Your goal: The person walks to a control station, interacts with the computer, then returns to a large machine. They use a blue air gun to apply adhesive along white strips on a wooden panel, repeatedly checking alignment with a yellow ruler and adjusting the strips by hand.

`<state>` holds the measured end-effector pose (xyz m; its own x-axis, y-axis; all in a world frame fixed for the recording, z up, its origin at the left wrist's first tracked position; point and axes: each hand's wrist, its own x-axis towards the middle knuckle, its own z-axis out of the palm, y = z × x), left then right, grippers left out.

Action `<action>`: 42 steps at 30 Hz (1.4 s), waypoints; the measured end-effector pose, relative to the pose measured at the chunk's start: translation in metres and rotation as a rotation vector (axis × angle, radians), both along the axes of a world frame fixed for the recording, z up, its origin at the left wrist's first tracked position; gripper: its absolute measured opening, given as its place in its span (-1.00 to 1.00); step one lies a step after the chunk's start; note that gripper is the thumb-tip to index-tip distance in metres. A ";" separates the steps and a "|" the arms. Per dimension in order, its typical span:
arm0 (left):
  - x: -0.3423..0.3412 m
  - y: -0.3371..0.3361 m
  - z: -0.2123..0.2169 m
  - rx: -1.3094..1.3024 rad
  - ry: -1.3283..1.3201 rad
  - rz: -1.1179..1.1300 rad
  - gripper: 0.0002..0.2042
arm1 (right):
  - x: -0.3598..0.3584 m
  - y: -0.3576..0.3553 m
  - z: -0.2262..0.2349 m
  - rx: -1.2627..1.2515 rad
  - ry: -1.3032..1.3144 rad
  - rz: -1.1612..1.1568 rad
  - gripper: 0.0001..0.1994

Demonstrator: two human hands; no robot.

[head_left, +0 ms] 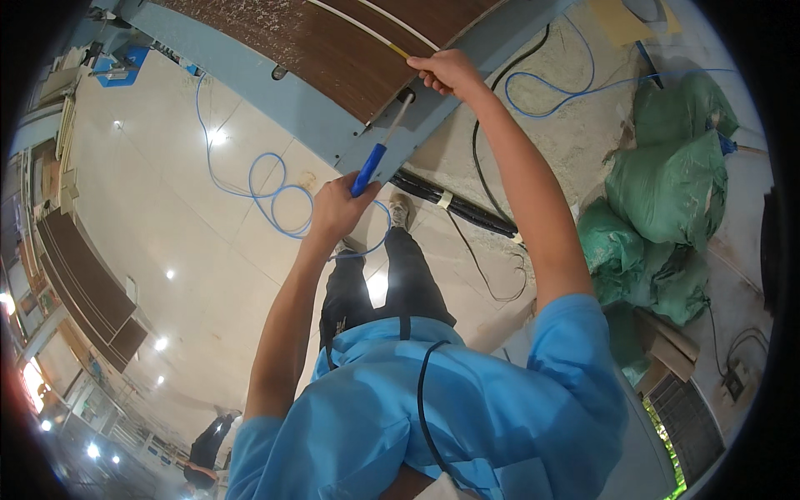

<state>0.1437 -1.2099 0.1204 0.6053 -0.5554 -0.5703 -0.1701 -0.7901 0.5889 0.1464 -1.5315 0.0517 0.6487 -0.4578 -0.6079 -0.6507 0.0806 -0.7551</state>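
My left hand (pixel 335 207) is wrapped round the blue handle of a slim tool (pixel 369 169). Its thin metal shaft points up and away, ending in a pale tip near the corner of a brown panel (pixel 275 37). I cannot make out the tool's exact kind. My right hand (pixel 452 75) is closed at the panel's near right edge, thumb and forefinger pinching the yellowish end of a narrow white strip (pixel 354 22). A second white strip (pixel 400 23) runs beside it. The panel lies on a blue-grey machine table (pixel 304 125), with pale chips scattered over its far part.
A thin blue hose (pixel 271 196) loops across the tiled floor beside my feet. Black bundled cables (pixel 467 212) run along the floor to the right. Green stuffed sacks (pixel 671 187) are piled there amid dust. Brown boards (pixel 87 283) stand at left; another person (pixel 207 446) is at lower left.
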 end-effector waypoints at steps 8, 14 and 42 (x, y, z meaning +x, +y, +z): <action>-0.009 0.037 0.002 0.035 0.052 0.059 -0.53 | -0.105 0.002 0.024 0.012 -0.539 -0.224 -0.59; -0.017 0.041 -0.014 -0.083 0.055 0.099 -0.60 | -0.135 0.007 0.044 -0.215 -0.246 -0.034 -0.64; -0.047 0.066 -0.008 -0.051 0.065 0.154 -0.58 | -0.043 0.003 -0.004 -0.374 -0.111 0.104 -0.62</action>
<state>0.0964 -1.1435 0.1128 0.6482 -0.4879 -0.5847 -0.0090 -0.7727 0.6347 0.1035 -1.5287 0.0481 0.7557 -0.5627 -0.3351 -0.5535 -0.2754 -0.7860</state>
